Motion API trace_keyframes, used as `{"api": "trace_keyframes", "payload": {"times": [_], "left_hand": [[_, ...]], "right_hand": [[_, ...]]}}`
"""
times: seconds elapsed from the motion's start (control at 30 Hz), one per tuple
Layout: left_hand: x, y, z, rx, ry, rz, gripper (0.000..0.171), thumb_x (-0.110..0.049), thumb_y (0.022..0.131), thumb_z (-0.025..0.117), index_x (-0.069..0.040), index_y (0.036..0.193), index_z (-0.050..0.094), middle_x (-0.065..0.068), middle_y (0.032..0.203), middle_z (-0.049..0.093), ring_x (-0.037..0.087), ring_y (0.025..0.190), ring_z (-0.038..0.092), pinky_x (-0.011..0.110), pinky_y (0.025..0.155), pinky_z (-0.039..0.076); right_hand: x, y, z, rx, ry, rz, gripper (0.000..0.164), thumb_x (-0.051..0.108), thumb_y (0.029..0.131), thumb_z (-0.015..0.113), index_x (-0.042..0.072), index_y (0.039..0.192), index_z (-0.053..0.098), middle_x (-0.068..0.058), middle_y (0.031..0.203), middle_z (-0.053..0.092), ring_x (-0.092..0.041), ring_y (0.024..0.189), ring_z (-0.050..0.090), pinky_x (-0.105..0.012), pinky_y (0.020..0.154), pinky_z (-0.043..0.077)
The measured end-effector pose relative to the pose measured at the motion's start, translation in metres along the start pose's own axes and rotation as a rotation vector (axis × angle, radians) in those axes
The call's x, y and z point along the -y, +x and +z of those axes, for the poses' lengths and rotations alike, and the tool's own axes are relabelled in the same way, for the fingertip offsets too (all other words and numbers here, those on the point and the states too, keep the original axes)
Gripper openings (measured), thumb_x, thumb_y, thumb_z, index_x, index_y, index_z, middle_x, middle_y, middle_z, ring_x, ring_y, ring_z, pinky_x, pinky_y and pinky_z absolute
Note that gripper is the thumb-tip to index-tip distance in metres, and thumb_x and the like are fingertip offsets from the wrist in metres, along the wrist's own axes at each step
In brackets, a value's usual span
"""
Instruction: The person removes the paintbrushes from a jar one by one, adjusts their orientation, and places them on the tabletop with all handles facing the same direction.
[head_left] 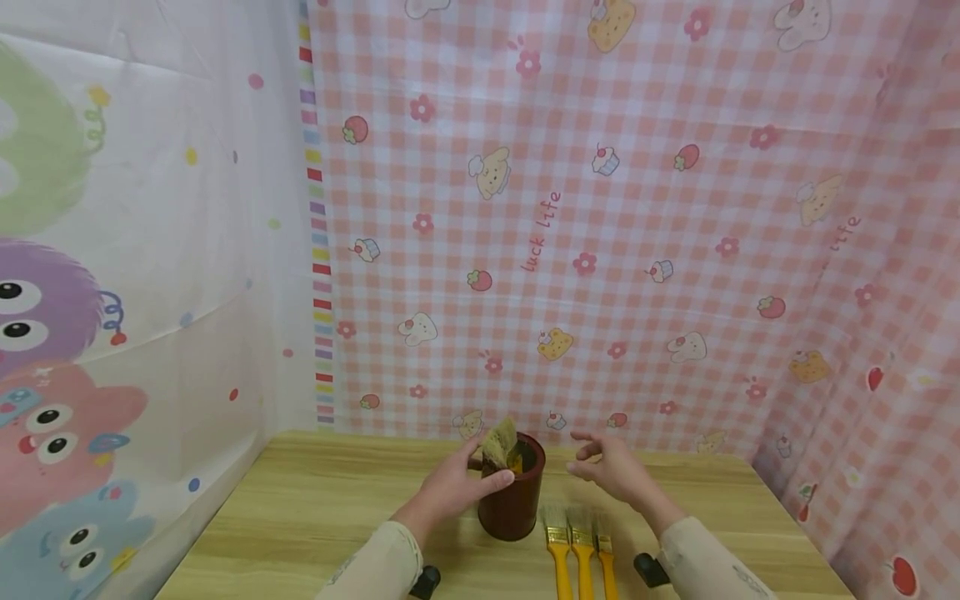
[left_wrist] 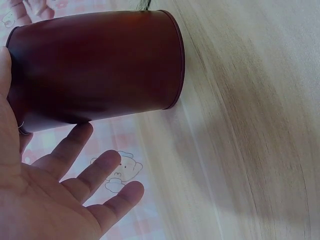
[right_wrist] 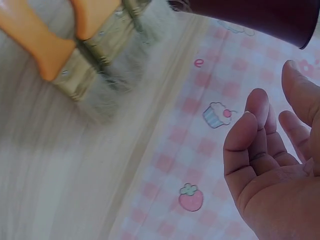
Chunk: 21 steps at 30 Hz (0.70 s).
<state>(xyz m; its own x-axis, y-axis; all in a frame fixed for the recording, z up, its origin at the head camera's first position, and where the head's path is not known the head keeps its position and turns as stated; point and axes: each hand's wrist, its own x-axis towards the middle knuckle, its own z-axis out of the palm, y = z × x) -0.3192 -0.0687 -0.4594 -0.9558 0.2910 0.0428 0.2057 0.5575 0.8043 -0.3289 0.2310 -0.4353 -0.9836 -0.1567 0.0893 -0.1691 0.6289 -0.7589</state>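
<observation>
A dark red-brown cylindrical pot (head_left: 512,507) stands upright on the table. My left hand (head_left: 459,483) holds it near the rim, thumb across the front; in the left wrist view the other fingers (left_wrist: 102,170) spread out beside its wall. A tan, bristly fan-shaped piece (head_left: 498,443) sticks up from the pot's mouth, with something orange below it inside. My right hand (head_left: 617,471) hovers to the right of the pot, fingers loosely bent with nothing in them. Three flat paintbrushes (head_left: 582,550) with orange handles lie side by side below it, pale bristles pointing away from me.
The wood-grain table (head_left: 337,492) reaches back to a pink checked curtain (head_left: 525,333). A white curtain with cartoon figures (head_left: 187,292) hangs on the left. Small black pieces (head_left: 651,570) show beside both sleeves.
</observation>
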Motion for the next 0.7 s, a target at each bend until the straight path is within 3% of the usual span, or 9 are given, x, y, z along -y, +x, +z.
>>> {"api": "trace_keyframes", "payload": {"times": [0.7], "left_hand": [[0.001, 0.001, 0.000, 0.013, -0.016, 0.007, 0.099, -0.072, 0.093, 0.070, -0.027, 0.171, 0.029, 0.021, 0.158, 0.055, 0.045, 0.140, 0.058, 0.072, 0.107, 0.049]], "right_hand": [[0.051, 0.025, 0.019, 0.008, -0.022, -0.031, 0.055, 0.020, 0.100, 0.079, 0.014, 0.151, 0.062, -0.008, 0.117, 0.072, -0.026, 0.108, 0.073, -0.044, 0.087, 0.063]]}}
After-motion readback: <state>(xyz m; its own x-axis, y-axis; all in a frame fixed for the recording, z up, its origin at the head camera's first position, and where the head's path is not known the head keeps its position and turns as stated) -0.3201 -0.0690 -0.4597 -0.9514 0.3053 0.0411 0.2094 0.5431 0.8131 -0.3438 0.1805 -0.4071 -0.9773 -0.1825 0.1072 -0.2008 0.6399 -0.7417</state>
